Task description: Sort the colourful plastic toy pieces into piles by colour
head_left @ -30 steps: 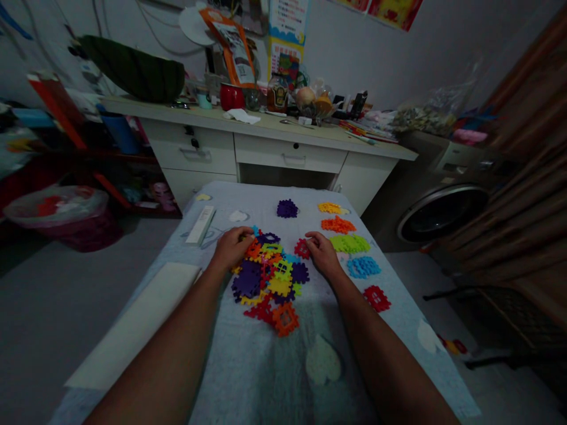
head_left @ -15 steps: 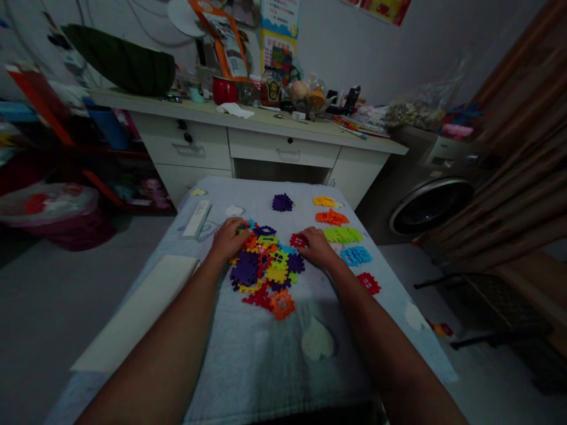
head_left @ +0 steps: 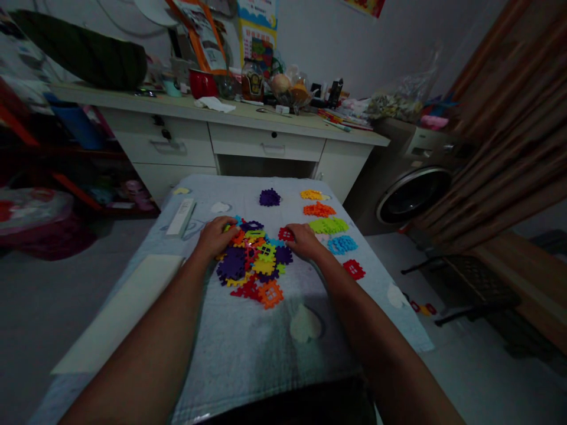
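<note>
Pieces (head_left: 253,265) in many colours lie heaped at the middle of the table (head_left: 248,360). Our left hand (head_left: 216,236) rests on the heap's left edge, and our right hand (head_left: 303,242) touches a red piece (head_left: 286,234) at its right edge. We cannot tell whether either grip is clamped. Sorted stacks (head_left: 328,225) sit just beyond the right hand.

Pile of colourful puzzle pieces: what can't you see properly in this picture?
- Head view: the left hand hides the pieces under its fingers; any grip is unclear.
- Head view: the right hand covers part of a red piece.
- Head view: upper pieces bury the lower ones of the pile.
- Head view: the top edge cuts off the poster; its print is too small.
</note>
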Available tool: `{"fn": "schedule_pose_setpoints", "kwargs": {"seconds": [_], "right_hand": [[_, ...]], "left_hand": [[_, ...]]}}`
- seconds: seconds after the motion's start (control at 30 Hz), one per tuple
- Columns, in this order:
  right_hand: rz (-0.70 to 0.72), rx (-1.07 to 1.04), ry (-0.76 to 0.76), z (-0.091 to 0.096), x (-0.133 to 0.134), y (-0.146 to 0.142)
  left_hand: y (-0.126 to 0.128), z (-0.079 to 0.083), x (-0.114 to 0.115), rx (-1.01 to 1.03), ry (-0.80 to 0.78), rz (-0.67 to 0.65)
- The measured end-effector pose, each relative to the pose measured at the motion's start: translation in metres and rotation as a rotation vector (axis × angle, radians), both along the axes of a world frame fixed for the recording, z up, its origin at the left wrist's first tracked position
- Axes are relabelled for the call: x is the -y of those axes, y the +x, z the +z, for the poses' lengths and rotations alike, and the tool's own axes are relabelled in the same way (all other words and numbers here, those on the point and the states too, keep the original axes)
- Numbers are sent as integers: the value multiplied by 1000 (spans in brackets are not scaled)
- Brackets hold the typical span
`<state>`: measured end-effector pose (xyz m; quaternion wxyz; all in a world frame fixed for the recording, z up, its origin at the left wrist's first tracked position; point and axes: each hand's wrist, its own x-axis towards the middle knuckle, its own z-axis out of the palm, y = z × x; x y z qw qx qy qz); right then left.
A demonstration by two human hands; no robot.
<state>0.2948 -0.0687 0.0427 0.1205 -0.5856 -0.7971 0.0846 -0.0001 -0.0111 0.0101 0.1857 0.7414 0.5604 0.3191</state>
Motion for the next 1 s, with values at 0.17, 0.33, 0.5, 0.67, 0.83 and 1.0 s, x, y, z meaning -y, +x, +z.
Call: {"fn": "schedule_pose_setpoints", "kwargs": {"seconds": [0.17,0.33,0.5,0.67,0.83,1.0], "right_hand": [[-56,13,46,4,0,-5],[-48,-86,94,22,19,18],[-162,-146,103,44,62,75],[-386,-70,45,40,106,130],[-502,-60,-26,22,130,152],[-540,-31,-21,10,137,146]], "left_hand": [[0,0,1,6,11,-4],[-1,-2,-1,11,17,-1],[-2,-3,-2,5,3,-12],[-2,-3,-1,19,14,-16],[-2,-4,-2,22,17,-7],[-2,-4,-2,27,11,-9]]}}
